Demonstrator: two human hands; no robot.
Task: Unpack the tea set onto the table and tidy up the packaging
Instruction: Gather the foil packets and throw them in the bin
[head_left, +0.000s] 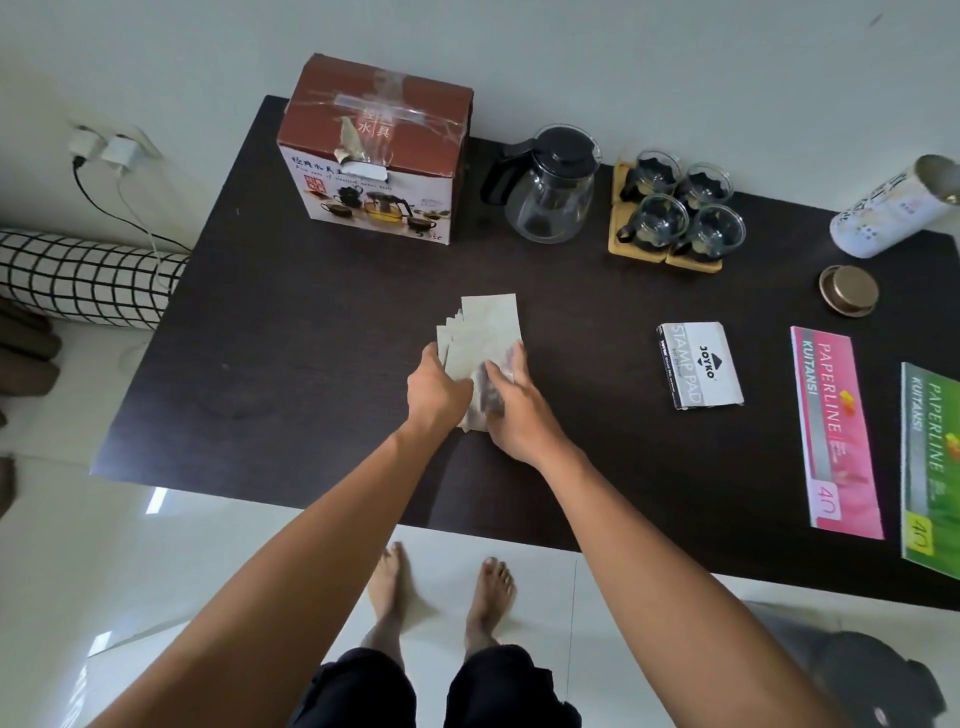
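Note:
A stack of flat grey cardboard pieces (488, 325) lies mid-table on the dark table (291, 332). My left hand (436, 389) grips its left edge and my right hand (511, 402) presses on its right side. The tea set box (374, 156), brown on top and taped shut, stands upright at the back left. A glass teapot (550, 189) with a black lid and handle stands right of the box. Several glass cups (680, 208) sit on wooden coasters (621, 244) beside the teapot.
A stamp pad box (701, 366), a pink receipt book (834, 431) and a green one (932, 467) lie at the right. A white tin (891, 208) lies tipped at the back right, its gold lid (849, 291) nearby. A checked bolster (83, 278) rests left of the table.

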